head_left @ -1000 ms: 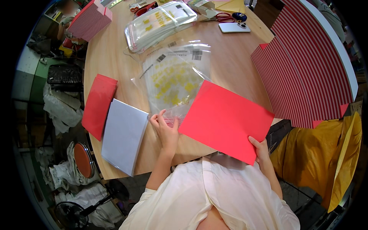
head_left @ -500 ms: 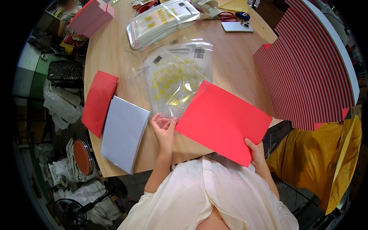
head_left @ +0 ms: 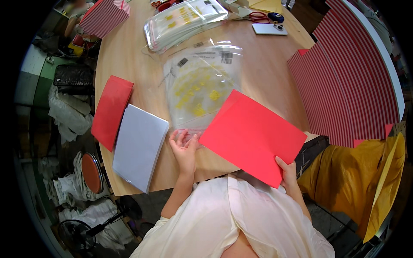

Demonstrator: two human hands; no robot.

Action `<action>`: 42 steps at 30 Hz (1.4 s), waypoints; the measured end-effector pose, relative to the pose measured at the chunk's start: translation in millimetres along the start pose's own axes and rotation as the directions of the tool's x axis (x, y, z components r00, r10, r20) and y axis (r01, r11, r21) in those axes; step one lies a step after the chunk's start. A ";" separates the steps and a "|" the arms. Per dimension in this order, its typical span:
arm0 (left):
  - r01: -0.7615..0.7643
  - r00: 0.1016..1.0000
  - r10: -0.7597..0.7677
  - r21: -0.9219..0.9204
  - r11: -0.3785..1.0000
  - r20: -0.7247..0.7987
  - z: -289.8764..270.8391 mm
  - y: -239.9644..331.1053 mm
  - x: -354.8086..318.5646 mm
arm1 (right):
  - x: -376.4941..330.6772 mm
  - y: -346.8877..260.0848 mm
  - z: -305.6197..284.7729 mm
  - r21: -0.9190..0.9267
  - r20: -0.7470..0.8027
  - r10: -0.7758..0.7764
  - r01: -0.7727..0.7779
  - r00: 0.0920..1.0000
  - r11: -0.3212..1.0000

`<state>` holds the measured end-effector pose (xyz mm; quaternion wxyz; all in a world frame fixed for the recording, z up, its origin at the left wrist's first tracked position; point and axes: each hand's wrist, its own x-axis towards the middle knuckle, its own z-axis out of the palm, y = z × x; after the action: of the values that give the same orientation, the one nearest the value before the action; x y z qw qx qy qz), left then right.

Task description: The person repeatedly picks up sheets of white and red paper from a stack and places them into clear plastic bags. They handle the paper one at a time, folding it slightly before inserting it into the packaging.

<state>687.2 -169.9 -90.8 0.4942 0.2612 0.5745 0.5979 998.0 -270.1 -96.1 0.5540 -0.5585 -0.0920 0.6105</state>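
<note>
My right hand (head_left: 287,172) grips a large red card (head_left: 254,137) by its lower right corner, thumb on top. The card is held slanted, and a second layer shows along its upper left edge. My left hand (head_left: 185,150) is at the lower edge of a clear plastic bag (head_left: 189,114) with yellow print, its curled fingers on the bag's mouth with the pinkish strip. The card's left corner comes close to my left thumb and overlaps the bag's right side. More such bags lie under the top one.
Left on the wooden table (head_left: 146,86) lie a pale grey-blue stack (head_left: 140,148) and red cards (head_left: 112,112). At the back are a bundle of bags (head_left: 187,21), red-handled scissors (head_left: 259,17) and a white phone (head_left: 269,29). A tall red-edged stack (head_left: 344,81) stands right.
The bag's mouth and sheen have shifted slightly near my left hand. The whole view has moved a little; my right hand keeps its grip on the red card.
</note>
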 end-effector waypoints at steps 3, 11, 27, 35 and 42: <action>0.088 0.996 -0.087 -0.035 0.995 0.027 -0.4 2.7 1.8 | -3.4 -2.6 3.2 -0.001 -0.007 -0.001 0.001 1.000 1.000; 0.137 0.990 -0.138 -0.029 0.990 -0.014 2.0 1.5 2.6 | -8.5 -2.4 1.2 -0.012 -0.030 -0.031 0.030 0.999 0.999; 0.166 0.985 -0.168 -0.046 0.985 -0.044 -1.9 7.3 1.5 | -5.8 1.8 -0.4 -0.047 -0.034 -0.088 0.087 0.995 0.995; 0.218 0.975 -0.221 -0.083 0.972 -0.030 -1.8 8.2 -3.6 | -5.0 4.1 0.1 -0.023 -0.009 -0.096 0.096 0.995 0.995; 0.213 0.975 -0.217 -0.085 0.973 -0.040 -1.8 3.7 -6.5 | -3.6 6.6 -3.1 0.007 0.000 -0.074 0.074 0.997 0.997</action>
<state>687.0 -175.9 -86.0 0.5520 0.1626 0.5869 0.5696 995.8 -276.9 -99.9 0.5783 -0.5525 -0.1104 0.5900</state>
